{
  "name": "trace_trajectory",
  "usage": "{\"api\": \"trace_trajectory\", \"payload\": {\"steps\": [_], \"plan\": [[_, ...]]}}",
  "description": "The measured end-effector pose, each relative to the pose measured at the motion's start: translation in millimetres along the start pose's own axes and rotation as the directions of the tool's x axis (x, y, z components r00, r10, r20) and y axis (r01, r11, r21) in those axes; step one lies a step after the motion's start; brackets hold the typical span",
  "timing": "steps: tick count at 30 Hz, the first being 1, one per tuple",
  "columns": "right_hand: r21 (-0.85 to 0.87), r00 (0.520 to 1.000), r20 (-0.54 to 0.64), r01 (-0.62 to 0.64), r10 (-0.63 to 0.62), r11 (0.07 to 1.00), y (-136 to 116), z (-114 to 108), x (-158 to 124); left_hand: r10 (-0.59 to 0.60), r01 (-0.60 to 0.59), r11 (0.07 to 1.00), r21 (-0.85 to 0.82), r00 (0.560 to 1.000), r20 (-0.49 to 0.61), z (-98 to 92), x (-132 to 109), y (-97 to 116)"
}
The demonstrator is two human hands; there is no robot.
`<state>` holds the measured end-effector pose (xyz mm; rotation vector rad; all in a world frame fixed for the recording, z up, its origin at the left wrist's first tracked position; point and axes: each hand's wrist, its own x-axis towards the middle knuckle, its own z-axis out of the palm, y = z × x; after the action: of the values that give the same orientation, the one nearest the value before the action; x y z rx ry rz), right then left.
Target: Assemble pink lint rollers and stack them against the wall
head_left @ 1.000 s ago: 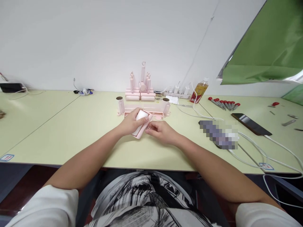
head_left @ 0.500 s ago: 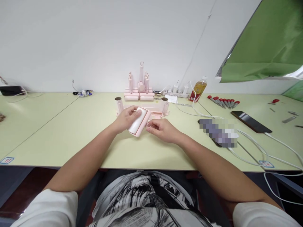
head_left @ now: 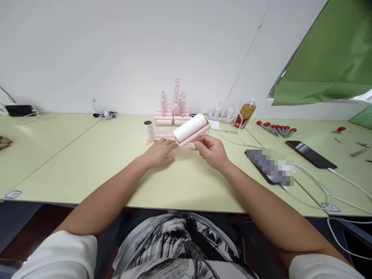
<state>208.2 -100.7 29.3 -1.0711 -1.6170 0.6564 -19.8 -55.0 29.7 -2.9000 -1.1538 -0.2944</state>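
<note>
A lint roller (head_left: 192, 129) with a white roll in a pink frame is raised above the table, tilted up to the right. My right hand (head_left: 213, 151) is closed on its handle end, thumb and fingers pinched beneath the frame. My left hand (head_left: 159, 153) reaches over the table with its fingers stretched out, by a pink part (head_left: 157, 140) partly hidden behind the fingers and the roller. Under the roller a pale translucent piece (head_left: 181, 153) shows; I cannot tell whether the left hand touches it. Left of these stands a clear pinkish tube with a brown open top (head_left: 149, 131).
Against the wall, pink lint rollers (head_left: 164, 122) are stacked, with upright handles (head_left: 176, 93) on them. To the right are a power strip (head_left: 222, 118), a drink bottle (head_left: 245, 113), red-capped tools (head_left: 277, 130) and two phones (head_left: 310, 154) with white cables. Another person's hand (head_left: 4, 142) is at the far left.
My left hand has let go of the lint roller and moved down to the table. The roller has turned and risen to the right, now held by my right hand.
</note>
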Motion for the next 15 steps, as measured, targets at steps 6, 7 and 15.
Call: {"api": "trace_trajectory", "payload": {"steps": [6, 7, 15], "plan": [[-0.029, 0.992, 0.105, 0.069, -0.065, 0.997, 5, 4, -5, -0.075, 0.07, 0.988, -0.138, 0.997, -0.027, -8.0, -6, -2], [-0.038, 0.99, 0.12, 0.084, -0.078, 0.996, 5, 5, -5, -0.1, 0.087, 0.969, -0.23, 0.994, -0.045, -10.3, -6, -4], [-0.144, 0.979, 0.196, 0.089, -0.059, 0.986, 1, 8, -5, -0.518, -0.013, 0.486, -0.874, 0.801, -0.3, -30.5, -7, -32]]}}
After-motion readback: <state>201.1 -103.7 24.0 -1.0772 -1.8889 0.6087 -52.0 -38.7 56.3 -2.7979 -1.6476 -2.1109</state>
